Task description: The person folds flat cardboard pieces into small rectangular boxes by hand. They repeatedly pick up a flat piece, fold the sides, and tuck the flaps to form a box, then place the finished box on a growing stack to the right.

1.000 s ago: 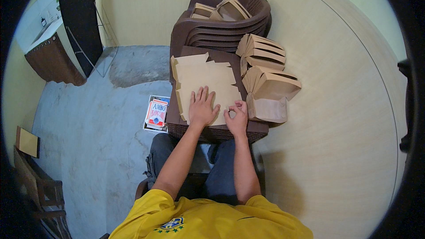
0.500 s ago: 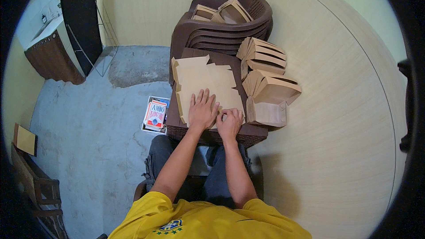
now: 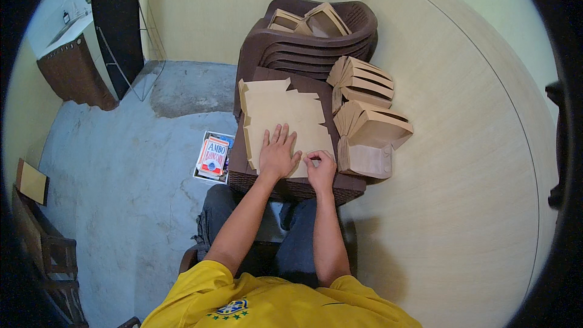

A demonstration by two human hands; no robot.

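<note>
A flat, die-cut brown cardboard box blank (image 3: 282,106) lies on the dark brown woven-pattern stool or table (image 3: 261,77) before me. Its notched flaps stick out at the right side, and a narrow strip stands up along the left edge. My left hand (image 3: 277,155) is open, palm down on the near half of the blank, with fingers spread and pointing away. Close by on the right, my right hand (image 3: 320,170) is closed, its thumb and curled fingers pressed together over the blank's near right part. Whatever sits between those fingertips is hidden.
Nested folded cardboard boxes (image 3: 364,85) stand at the right, beside an open-sided box stack (image 3: 376,140). Stacked brown plastic chairs (image 3: 310,54) at the back hold more boxes. Left on the floor is a white crate (image 3: 198,173) of packets. A pale wall (image 3: 449,164) curves along the right.
My right hand has shifted slightly to the right, away from the left thumb, and its fingers are curled tighter. My left hand stays flat on the cardboard. The whole view has tilted a little.
</note>
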